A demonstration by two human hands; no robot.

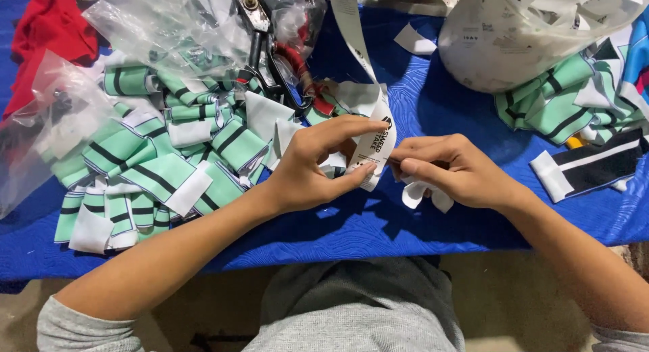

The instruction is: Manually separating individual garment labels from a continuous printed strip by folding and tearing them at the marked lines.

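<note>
Where both hands [392, 166] pinch, label strip [374, 146] sits.

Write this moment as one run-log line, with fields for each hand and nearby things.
left hand: pinches white label tape | right hand: pinches same tape end | nearby: green striped fabric pieces, scissors, blue table cover

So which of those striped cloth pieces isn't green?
The black-and-white striped piece lying alone at the right edge, beyond the right hand. The pile at left and the bunch at upper right are mint green with black stripes.
</note>
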